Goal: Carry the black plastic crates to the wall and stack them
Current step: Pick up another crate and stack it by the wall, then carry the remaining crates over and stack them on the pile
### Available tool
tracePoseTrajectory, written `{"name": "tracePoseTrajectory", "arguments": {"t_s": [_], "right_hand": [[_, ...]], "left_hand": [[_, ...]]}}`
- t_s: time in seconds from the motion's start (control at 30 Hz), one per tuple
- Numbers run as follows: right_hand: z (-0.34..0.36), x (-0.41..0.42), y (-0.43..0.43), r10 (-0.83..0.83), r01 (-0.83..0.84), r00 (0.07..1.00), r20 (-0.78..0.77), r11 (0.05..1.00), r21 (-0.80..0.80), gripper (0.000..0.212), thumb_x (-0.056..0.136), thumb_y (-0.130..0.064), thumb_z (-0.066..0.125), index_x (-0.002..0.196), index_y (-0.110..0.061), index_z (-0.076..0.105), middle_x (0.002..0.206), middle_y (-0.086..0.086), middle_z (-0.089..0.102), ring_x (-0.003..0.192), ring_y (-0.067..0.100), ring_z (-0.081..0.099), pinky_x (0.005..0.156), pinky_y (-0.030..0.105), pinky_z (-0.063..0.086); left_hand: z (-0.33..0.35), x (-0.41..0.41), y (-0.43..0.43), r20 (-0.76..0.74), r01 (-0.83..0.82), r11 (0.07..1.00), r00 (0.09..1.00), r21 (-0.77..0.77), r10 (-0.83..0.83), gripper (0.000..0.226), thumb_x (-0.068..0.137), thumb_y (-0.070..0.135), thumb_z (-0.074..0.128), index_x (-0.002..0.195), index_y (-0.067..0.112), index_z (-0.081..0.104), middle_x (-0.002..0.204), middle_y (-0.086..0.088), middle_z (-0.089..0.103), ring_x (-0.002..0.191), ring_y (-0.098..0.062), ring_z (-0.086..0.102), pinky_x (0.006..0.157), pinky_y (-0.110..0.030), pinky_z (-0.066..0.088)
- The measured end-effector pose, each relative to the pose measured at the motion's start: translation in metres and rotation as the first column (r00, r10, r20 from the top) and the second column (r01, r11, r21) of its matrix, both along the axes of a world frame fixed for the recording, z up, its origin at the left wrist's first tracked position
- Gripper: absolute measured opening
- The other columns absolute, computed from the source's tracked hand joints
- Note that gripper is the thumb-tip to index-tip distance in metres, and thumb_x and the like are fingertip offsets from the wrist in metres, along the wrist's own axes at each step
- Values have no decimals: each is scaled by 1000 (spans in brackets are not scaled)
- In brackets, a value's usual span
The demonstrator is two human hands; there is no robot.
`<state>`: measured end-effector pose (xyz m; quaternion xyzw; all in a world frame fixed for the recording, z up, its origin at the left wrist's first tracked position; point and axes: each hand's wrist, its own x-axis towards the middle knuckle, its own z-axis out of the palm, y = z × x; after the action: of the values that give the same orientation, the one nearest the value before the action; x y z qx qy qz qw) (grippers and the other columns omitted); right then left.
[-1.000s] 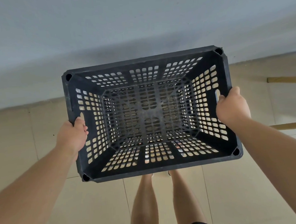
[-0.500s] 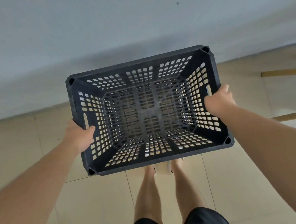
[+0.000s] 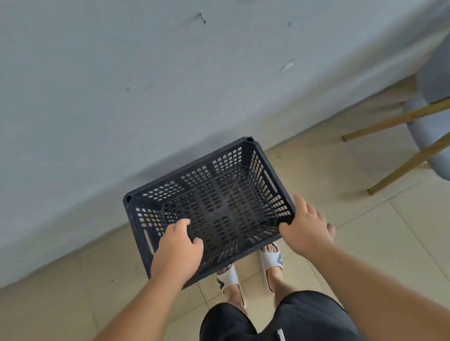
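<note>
One black perforated plastic crate (image 3: 221,196) sits low at the foot of the grey wall (image 3: 136,96), its far long side close to the wall and slightly skewed to it. It is empty and stands open side up. My left hand (image 3: 178,248) hangs over the crate's near-left corner with fingers loosely curled, holding nothing. At the near-right corner, my right hand (image 3: 305,226) has its fingers spread and is off the side handle slot. No other crate is in view.
A pale blue chair (image 3: 436,143) with slanting wooden legs (image 3: 398,119) stands on the tiled floor to the right, close to the wall. My feet in white slippers (image 3: 270,259) are just behind the crate.
The crate went down from chest height to floor level by the wall. Both hands have let go of its side handles and drawn back toward me.
</note>
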<state>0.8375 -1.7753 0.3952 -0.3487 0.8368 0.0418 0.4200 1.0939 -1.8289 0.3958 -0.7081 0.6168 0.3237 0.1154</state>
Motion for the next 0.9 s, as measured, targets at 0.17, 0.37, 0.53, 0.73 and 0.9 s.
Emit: {"name": "tracePoseTrajectory", "arguments": {"t_s": [0.17,0.37,0.53,0.73,0.9], "right_hand": [[58,-4,23,-7,7,1000,2,997,-71,78,95,-31,49,162,-31,10,169,-1,21,154,29,14,121,57,14],[119,-2,76,-156,141,984,-90,978,-155,67,97,-40,49,158,-30,21,163,1,31,148,32,25,115,57,25],[157,12,149,-287,264,947,-143,951,-158,62,98,-39,46,155,-27,25,156,3,37,138,33,35,111,53,32],[189,14,254,-474,439,860,-189,876,-201,61,100,-40,45,155,-27,24,152,4,41,135,33,39,106,49,38],[204,3,348,-669,624,726,-161,739,-255,64,100,-41,46,157,-27,22,150,4,42,133,32,41,103,47,42]], "left_hand": [[52,-28,-8,-8,224,972,974,-72,-226,53,99,36,50,150,27,39,151,2,45,128,-21,51,96,-44,52],[103,-50,1,61,568,810,822,-148,-566,56,99,41,48,151,25,37,151,0,45,126,-21,51,95,-41,52],[141,-85,31,34,734,653,669,-186,-742,58,98,43,46,153,24,35,154,-2,42,133,-23,46,101,-44,48],[177,-144,110,22,875,453,463,-173,-886,56,97,43,46,150,25,39,151,-2,43,132,-26,45,102,-47,45],[202,-195,193,-12,951,255,257,-173,-966,58,97,41,48,152,24,37,153,-3,43,134,-25,44,103,-44,44]]}}
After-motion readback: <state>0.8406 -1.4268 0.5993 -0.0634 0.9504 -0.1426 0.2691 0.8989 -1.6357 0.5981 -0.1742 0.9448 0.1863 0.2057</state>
